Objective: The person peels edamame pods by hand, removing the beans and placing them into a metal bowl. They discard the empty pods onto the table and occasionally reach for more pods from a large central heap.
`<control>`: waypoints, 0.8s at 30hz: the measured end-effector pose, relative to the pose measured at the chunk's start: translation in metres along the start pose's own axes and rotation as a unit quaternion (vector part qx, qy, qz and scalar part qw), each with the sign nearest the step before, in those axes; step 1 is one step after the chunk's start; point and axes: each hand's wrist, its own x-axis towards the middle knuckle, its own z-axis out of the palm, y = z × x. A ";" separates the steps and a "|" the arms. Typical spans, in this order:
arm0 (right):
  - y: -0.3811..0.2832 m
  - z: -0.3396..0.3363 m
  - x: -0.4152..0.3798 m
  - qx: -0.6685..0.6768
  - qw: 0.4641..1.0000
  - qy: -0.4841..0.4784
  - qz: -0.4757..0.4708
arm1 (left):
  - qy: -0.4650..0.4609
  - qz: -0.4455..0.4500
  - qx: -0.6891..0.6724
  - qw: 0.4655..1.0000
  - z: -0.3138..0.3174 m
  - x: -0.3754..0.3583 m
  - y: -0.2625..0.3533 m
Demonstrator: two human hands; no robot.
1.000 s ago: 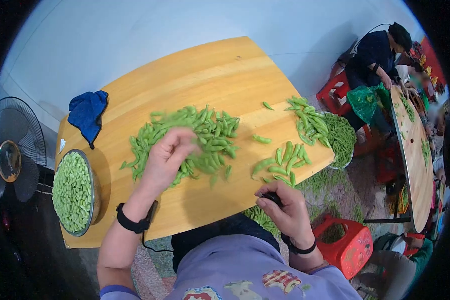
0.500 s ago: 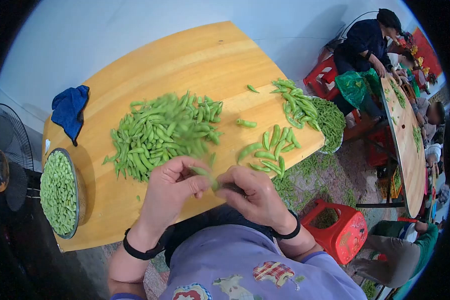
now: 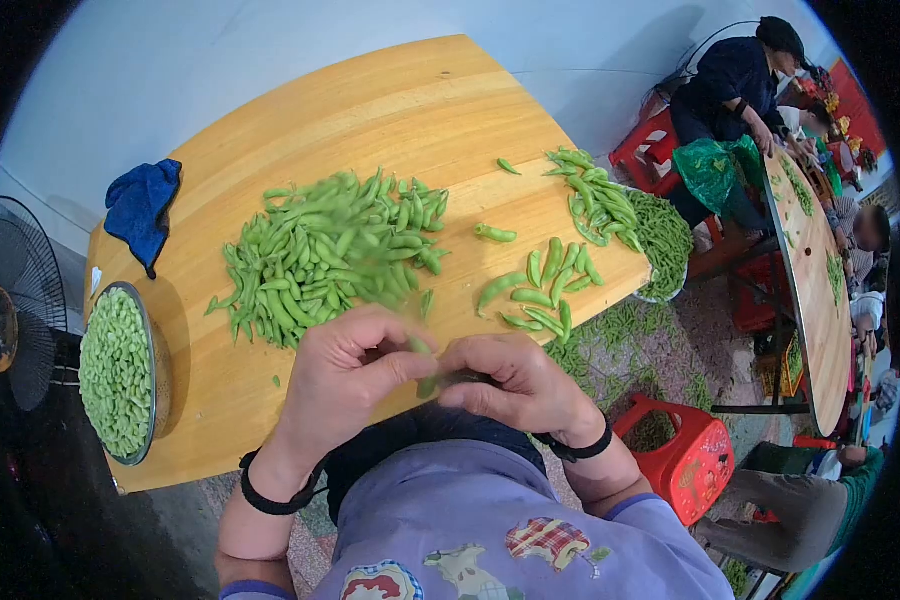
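Over the near edge of the wooden table (image 3: pixel 440 110), my left hand (image 3: pixel 355 370) pinches a green bean pod (image 3: pixel 426 368). My right hand (image 3: pixel 515 380) is closed beside it, its fingers at the pod's right side; something dark and blurred shows between them, too unclear to name. Just beyond my left hand lies a large heap of green pods (image 3: pixel 310 260). Several loose pods (image 3: pixel 550 285) lie on the table beyond my right hand. A metal bowl (image 3: pixel 158 380) full of shelled green beans (image 3: pixel 115 370) stands at the left edge.
A blue cloth (image 3: pixel 140 210) lies at the far left, near a fan (image 3: pixel 15 310). More pods (image 3: pixel 600 205) lie by a full container (image 3: pixel 665 245) at the right edge. A red stool (image 3: pixel 685 460) stands at right. People (image 3: pixel 735 85) sit around another table (image 3: pixel 810 290).
The pod between my hands has turned more upright. My right hand has shifted slightly, and the whole view has moved a little.
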 end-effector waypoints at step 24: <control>-0.013 0.018 -0.007 -0.240 0.961 0.138 0.006 | 0.007 -0.007 -0.140 0.990 0.016 0.000 -0.034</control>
